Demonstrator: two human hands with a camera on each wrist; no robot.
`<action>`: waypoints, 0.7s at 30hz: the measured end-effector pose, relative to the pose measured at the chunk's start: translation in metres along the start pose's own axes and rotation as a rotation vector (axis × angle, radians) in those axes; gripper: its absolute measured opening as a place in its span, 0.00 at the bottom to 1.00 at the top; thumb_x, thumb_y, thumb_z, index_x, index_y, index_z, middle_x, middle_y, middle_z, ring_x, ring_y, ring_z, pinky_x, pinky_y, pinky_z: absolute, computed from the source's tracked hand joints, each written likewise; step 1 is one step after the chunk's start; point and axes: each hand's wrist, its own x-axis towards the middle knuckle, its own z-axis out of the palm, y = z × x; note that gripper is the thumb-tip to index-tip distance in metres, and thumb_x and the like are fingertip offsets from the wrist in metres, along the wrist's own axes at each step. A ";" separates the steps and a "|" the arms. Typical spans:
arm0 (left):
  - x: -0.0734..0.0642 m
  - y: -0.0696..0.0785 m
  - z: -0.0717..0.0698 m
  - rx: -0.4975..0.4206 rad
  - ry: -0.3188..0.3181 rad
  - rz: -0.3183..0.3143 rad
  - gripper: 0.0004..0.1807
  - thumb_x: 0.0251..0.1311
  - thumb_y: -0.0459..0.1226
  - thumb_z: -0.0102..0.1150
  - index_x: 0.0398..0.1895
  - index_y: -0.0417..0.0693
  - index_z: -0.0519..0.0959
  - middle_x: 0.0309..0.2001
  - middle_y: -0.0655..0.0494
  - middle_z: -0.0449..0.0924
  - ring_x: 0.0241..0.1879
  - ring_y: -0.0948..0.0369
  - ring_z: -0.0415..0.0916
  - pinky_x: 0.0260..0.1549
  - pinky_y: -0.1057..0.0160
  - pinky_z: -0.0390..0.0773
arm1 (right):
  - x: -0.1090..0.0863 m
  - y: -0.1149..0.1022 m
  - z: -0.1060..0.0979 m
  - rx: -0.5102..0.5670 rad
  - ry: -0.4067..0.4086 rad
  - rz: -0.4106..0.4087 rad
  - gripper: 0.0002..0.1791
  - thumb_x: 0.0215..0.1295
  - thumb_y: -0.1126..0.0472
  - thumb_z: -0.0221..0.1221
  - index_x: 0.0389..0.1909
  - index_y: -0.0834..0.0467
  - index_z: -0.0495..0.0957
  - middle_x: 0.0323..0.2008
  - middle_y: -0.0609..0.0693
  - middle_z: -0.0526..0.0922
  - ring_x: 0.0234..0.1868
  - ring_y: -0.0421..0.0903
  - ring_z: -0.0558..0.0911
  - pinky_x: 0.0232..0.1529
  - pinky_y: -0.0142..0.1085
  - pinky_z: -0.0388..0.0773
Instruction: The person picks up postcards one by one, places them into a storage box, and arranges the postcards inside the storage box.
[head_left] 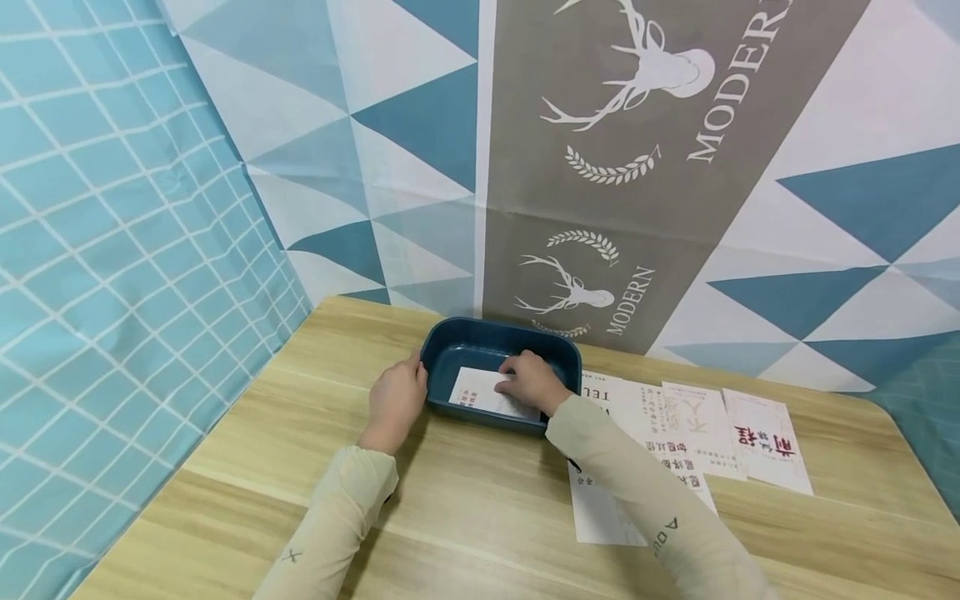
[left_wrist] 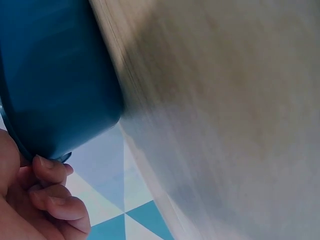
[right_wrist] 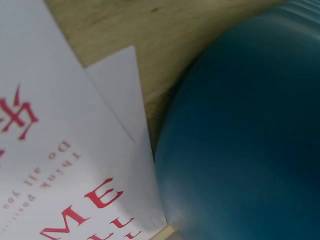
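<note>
A dark blue rectangular bin (head_left: pixel 487 423) stands on the wooden table near its back edge. My left hand (head_left: pixel 397 396) grips the bin's left end; the left wrist view shows the curled fingers (left_wrist: pixel 60 200) at the rim of the blue bin (left_wrist: pixel 60 80). Inside the bin, a white printed card (head_left: pixel 480 392) lies aslant with its lower edge near the front wall. Reaching over the bin's right side, my right hand (head_left: pixel 534 382) pinches this card, thumb on its face. The right wrist view shows only the bin's outer wall (right_wrist: pixel 240 140), so the right fingers are hidden there.
Several white sheets with red and dark lettering, one of them a printed card (head_left: pixel 768 442), overlap on the table (head_left: pixel 465 517) right of the bin, partly under my right forearm. A patterned cloth (head_left: pixel 570 208) with deer heads hangs behind; a blue grid cloth (head_left: pixel 135 250) hangs at left.
</note>
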 end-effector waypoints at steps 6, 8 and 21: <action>-0.003 -0.001 0.002 0.001 -0.010 -0.013 0.20 0.67 0.39 0.46 0.59 0.41 0.74 0.42 0.38 0.83 0.38 0.45 0.81 0.35 0.47 0.79 | -0.004 -0.001 0.002 -0.040 -0.008 -0.002 0.17 0.58 0.52 0.63 0.45 0.55 0.82 0.43 0.55 0.78 0.43 0.49 0.73 0.48 0.44 0.73; -0.002 -0.002 0.003 0.002 -0.009 -0.012 0.20 0.67 0.39 0.45 0.59 0.41 0.74 0.42 0.38 0.82 0.38 0.45 0.81 0.35 0.47 0.79 | -0.005 -0.001 0.002 -0.051 -0.006 0.001 0.17 0.58 0.51 0.63 0.46 0.55 0.82 0.44 0.55 0.78 0.45 0.50 0.74 0.49 0.44 0.73; 0.001 -0.001 0.001 0.004 0.005 0.004 0.20 0.67 0.38 0.45 0.59 0.41 0.74 0.40 0.38 0.83 0.35 0.45 0.81 0.31 0.47 0.79 | -0.004 -0.004 0.000 -0.055 0.006 0.012 0.16 0.59 0.52 0.63 0.44 0.55 0.82 0.41 0.54 0.77 0.40 0.48 0.72 0.46 0.43 0.73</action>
